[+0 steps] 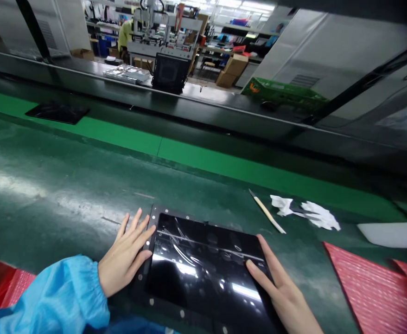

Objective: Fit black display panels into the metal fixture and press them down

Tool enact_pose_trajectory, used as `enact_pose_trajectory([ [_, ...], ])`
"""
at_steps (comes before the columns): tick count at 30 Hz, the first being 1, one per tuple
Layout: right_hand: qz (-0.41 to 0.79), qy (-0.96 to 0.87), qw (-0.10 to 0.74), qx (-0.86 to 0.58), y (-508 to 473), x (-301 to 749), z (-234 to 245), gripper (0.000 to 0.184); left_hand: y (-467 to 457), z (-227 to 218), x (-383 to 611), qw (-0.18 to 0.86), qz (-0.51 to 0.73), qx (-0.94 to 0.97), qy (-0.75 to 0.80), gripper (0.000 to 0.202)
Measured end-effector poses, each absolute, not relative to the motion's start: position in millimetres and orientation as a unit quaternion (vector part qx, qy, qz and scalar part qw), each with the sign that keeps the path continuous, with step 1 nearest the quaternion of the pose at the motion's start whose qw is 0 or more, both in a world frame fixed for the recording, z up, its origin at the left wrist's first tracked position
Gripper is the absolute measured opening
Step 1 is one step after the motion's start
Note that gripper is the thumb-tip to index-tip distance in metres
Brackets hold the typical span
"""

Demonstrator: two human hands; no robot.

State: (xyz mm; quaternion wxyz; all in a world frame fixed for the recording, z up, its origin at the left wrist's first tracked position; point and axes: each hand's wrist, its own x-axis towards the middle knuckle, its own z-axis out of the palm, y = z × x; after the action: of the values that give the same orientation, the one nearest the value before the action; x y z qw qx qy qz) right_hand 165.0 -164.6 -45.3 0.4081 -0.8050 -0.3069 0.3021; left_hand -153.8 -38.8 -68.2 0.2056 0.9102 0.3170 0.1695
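Note:
A glossy black display panel point(206, 273) with a wrinkled clear film lies face up in front of me. Under it is a flat dark plate point(167, 307) with round silver dots along its border. My left hand point(125, 257) lies flat with fingers spread on the plate's left border, its fingertips at the panel's left edge. With the thumb on top and the fingers along the right edge, my right hand point(282, 287) grips the panel. Beyond it lie a thin pale-handled tool point(268, 214) with a dark pointed tip and some crumpled white tissue point(320, 215).
Pink bubble-wrap point(373, 287) and a white piece point(394, 234) lie at right. Another dark panel point(57, 112) rests on the green strip at far left. Behind stand a black monitor point(170, 72), a green crate point(287, 93) and a person in yellow point(124, 35).

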Motion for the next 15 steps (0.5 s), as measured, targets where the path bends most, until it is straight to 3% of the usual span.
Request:
enact_pose_trajectory([
  [15, 0.271, -0.315, 0.423, -0.805, -168.9, 147.5, -38.4, 0.086, -44.6, -76.6, -152.0, 0.175, 0.166, 0.934, 0.263, 0.061],
])
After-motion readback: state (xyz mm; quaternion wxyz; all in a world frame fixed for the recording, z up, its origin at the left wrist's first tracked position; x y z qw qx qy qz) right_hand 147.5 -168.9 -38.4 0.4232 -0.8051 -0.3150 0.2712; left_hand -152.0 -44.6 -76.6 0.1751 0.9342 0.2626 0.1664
